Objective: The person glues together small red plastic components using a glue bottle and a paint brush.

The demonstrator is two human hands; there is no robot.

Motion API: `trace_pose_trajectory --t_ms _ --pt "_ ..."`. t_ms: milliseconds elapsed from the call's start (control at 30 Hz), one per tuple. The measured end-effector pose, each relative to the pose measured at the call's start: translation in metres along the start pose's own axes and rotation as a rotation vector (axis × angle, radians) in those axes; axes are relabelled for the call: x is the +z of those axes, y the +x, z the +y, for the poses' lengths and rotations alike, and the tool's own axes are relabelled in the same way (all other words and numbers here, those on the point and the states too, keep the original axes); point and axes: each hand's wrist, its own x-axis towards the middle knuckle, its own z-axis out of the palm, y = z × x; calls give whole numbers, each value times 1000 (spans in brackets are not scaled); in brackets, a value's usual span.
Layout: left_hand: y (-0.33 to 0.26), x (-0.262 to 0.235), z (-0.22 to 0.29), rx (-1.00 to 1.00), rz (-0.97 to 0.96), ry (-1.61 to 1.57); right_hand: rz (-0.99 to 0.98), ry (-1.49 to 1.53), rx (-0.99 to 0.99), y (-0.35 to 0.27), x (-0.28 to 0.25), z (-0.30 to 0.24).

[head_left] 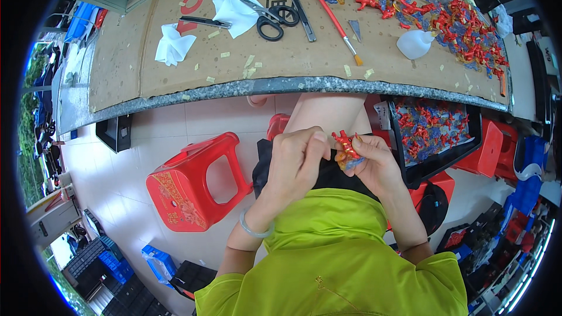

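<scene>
I see a cardboard-topped table (126, 67), a red stool (175, 196), a black tray (448, 162) and, over a black-clad lap (331, 179), the left hand (294, 161), fingertips drawn together on what, if anything, I can't tell, beside the right hand (377, 164), thumb and fingers clasping a red figurine (346, 146).

And there's a red stool (161, 202) on the pale floor (143, 146), scissors (270, 14) (black-handled, those) partly over white paper (231, 3), blue bin (157, 262) lower left.
</scene>
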Motion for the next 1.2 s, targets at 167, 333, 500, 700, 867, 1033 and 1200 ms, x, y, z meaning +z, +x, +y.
trace_pose_trajectory --t_ms 167,333,500,700,867,1033,1200 --pt "-3 -8 -11 -144 3 -47 77 354 129 1 3 1" --pt "-8 -5 -19 -184 -37 -207 -9 232 55 2 0 4" --pt "-12 8 -20 -236 -190 -607 191 -726 -621 6 14 13" --pt "-20 17 -39 -175 -60 -784 172 -1009 -687 6 23 6" --pt "-14 10 -38 -234 -52 -790 189 -1046 -735 3 42 -8" --pt "-15 9 -36 -264 -54 -788 261 -1121 -842 7 32 -1" --pt "-14 8 -36 -329 -106 -868 315 -1079 -801 7 33 -4"
